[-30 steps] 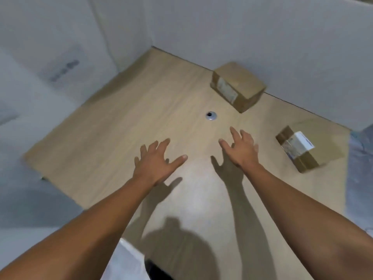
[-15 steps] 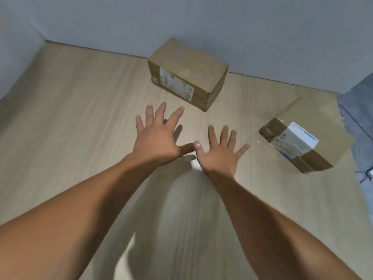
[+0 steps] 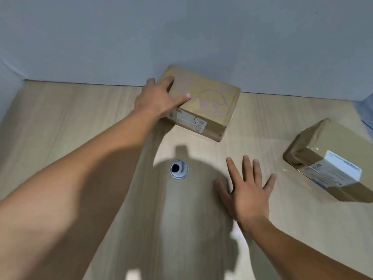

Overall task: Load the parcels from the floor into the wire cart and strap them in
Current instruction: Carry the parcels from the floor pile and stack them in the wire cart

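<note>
Beyond the floor drain (image 3: 178,169), the fingers (image 3: 166,81) of the left hand (image 3: 157,98) are curled round the left end of a parcel (image 3: 210,102) by the wall (image 3: 181,37), while right of the drain the right hand (image 3: 248,197) is held spread and empty, short of a second parcel (image 3: 327,158).

— What can be read?
— Beyond the floor drain (image 3: 178,169), handwritten digits, perhaps "3045", are seen on the brown parcel's (image 3: 210,102) white label (image 3: 189,119).
— And right of the drain?
— The print on the taped parcel's (image 3: 314,142) blue-and-white label (image 3: 335,172) is too blurred to read.
</note>
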The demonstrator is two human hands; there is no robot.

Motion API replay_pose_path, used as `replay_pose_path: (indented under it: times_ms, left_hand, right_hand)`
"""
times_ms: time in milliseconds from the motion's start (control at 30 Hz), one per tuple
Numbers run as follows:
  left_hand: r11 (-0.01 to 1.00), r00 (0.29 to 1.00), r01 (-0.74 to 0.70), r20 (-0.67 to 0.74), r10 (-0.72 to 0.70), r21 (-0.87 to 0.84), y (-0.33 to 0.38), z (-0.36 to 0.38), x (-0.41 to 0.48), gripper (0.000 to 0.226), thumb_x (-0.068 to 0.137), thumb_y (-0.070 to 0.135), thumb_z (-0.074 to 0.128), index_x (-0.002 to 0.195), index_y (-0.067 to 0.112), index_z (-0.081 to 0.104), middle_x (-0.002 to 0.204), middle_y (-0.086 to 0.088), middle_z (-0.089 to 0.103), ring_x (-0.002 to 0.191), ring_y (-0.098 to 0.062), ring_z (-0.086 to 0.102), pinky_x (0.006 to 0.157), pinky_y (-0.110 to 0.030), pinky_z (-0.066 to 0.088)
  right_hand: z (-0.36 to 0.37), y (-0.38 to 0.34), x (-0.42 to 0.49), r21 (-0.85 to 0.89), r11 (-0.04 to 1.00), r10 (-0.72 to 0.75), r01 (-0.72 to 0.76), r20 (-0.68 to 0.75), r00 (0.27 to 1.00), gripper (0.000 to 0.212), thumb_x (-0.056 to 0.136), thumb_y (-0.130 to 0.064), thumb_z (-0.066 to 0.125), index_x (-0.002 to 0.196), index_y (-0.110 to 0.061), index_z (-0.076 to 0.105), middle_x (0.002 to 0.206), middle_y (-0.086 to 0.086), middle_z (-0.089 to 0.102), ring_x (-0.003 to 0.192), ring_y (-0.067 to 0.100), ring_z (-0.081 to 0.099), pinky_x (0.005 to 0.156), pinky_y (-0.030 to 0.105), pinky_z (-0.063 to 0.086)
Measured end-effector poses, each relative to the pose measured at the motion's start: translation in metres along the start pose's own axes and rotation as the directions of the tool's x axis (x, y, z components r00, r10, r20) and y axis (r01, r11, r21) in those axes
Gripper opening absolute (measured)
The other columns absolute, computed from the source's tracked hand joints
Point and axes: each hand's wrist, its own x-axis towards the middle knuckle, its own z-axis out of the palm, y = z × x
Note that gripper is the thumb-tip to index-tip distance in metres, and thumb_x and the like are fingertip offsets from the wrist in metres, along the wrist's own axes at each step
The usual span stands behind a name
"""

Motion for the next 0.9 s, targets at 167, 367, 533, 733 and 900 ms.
replay_pose_path:
  times_ms: [167, 367, 533, 733, 900]
  left_hand:
    - [0.989, 0.999, -0.016, 0.028, 0.021, -0.147, -0.015, 0.015, -0.018, 0.092, 0.069, 0.082, 0.071, 0.149, 0.045, 0.043, 0.144, -0.011, 0.042, 0.138, -0.033, 0.048, 0.116, -0.045, 0.04]
    - [0.971, 0.999, -0.016, -0.034, 0.008, -0.239, -0.044, 0.031, -0.108, 0.098, 0.056, 0.088, 0.067, 0.143, 0.049, 0.042, 0.131, -0.002, 0.04, 0.132, -0.031, 0.049, 0.111, -0.036, 0.039]
    - [0.963, 0.991, -0.027, -0.136, -0.01, -0.27, -0.055, 0.03, -0.146, 0.088, 0.072, 0.064, 0.084, 0.145, 0.038, 0.044, 0.13, -0.001, 0.041, 0.126, -0.021, 0.054, 0.102, -0.022, 0.034]
    - [0.946, 0.975, 0.034, -0.196, -0.102, -0.323, -0.038, 0.038, -0.176, 0.084, 0.076, 0.056, 0.085, 0.146, 0.031, 0.046, 0.136, -0.007, 0.047, 0.127, -0.023, 0.055, 0.098, -0.022, 0.034]
    - [0.887, 0.939, 0.065, -0.273, -0.209, -0.457, -0.009, 0.05, -0.283, 0.086, 0.077, 0.051, 0.086, 0.15, 0.034, 0.045, 0.129, 0.001, 0.04, 0.117, -0.007, 0.049, 0.103, -0.014, 0.028]
  right_hand:
    - [-0.001, 0.001, 0.003, -0.018, 1.0, 0.003, -0.002, 0.04, 0.999, 0.072, 0.099, -0.074, 0.019, 0.162, -0.046, -0.004, 0.174, -0.002, -0.006, 0.159, 0.023, -0.018, 0.121, 0.066, -0.016]
    - [-0.018, -0.002, -0.012, 0.531, 0.847, 0.133, -0.011, -0.192, 0.972, 0.072, 0.1, -0.059, 0.016, 0.16, -0.024, 0.034, 0.159, -0.002, 0.045, 0.153, 0.016, 0.03, 0.127, 0.054, -0.005]
    - [-0.029, -0.001, -0.008, 0.712, 0.701, 0.151, -0.046, -0.085, 0.985, 0.071, 0.097, -0.067, 0.016, 0.16, -0.038, 0.031, 0.16, -0.01, 0.044, 0.152, 0.009, 0.03, 0.126, 0.044, -0.012]
    - [-0.067, -0.027, 0.018, 0.952, 0.307, -0.042, 0.011, 0.002, 0.999, 0.069, 0.1, -0.06, 0.051, 0.16, -0.029, 0.035, 0.156, -0.002, 0.047, 0.144, 0.014, 0.042, 0.124, 0.04, 0.03]
    - [-0.101, 0.006, -0.041, 0.902, 0.421, -0.1, 0.092, -0.055, 0.993, 0.055, 0.098, -0.046, 0.067, 0.14, -0.017, 0.047, 0.139, 0.003, 0.047, 0.124, 0.015, 0.051, 0.099, 0.022, 0.04]
